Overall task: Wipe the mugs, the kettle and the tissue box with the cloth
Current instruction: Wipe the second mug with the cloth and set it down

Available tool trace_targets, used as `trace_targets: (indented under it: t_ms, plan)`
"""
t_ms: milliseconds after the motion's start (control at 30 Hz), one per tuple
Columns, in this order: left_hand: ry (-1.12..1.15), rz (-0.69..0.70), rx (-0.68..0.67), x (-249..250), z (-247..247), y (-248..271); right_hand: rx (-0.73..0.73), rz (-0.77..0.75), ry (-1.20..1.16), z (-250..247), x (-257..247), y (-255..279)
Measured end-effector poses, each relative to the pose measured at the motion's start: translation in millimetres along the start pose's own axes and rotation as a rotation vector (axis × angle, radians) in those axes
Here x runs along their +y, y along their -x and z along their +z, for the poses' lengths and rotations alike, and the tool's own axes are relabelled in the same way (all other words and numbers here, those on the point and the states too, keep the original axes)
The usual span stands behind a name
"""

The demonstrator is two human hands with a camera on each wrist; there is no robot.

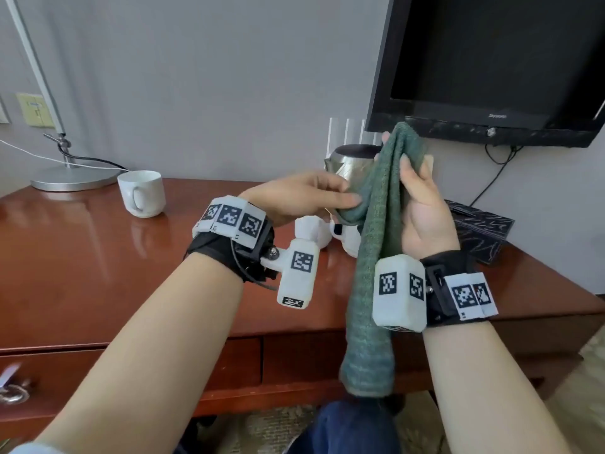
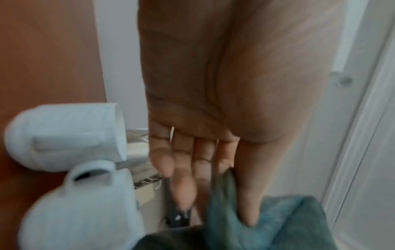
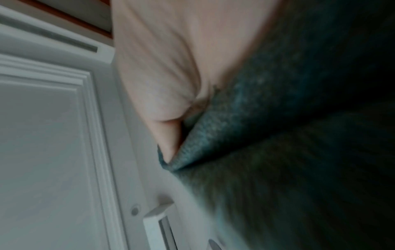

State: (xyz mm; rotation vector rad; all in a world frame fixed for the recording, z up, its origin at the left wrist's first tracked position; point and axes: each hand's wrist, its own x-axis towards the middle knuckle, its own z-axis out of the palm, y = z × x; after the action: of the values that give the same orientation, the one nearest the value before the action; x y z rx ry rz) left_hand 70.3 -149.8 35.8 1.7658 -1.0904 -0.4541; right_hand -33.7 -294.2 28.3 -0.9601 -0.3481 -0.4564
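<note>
A long green cloth (image 1: 373, 257) hangs from my right hand (image 1: 396, 149), raised above the desk with the thumb pressing it against the fingers. My left hand (image 1: 355, 201) reaches in from the left and pinches a fold of the cloth (image 2: 288, 219) between thumb and fingers. The steel kettle (image 1: 347, 163) stands right behind both hands. Two white mugs (image 1: 311, 229) (image 1: 347, 239) sit under my hands, also visible in the left wrist view (image 2: 70, 133) (image 2: 85, 211). A third white mug (image 1: 142, 193) stands apart at the left. The black tissue box (image 1: 481, 231) lies to the right. In the right wrist view the cloth (image 3: 256, 118) fills the frame.
The brown wooden desk (image 1: 82, 257) has a drawer front (image 1: 229, 365) below its edge. A lamp base (image 1: 72, 180) with cables stands at the back left. A black monitor (image 1: 491, 60) hangs on the wall above the tissue box.
</note>
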Motion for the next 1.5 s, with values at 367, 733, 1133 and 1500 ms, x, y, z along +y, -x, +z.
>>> trace_targets:
  t_ms: [367, 733, 1133, 1500]
  plan:
    - [-0.026, -0.103, 0.641, -41, -15, -10, 0.137, 0.195, -0.040, -35, 37, 0]
    - [-1.013, -0.249, 0.026, -49, -10, -28, 0.110, 0.146, 0.118, -27, 45, -3]
    - [-1.102, -0.124, 0.074, -55, -4, -30, 0.143, 0.175, 0.192, -28, 56, -5]
    - [-0.736, -0.005, 0.349, -63, -49, 4, 0.185, 0.149, 0.300, -15, 69, -18]
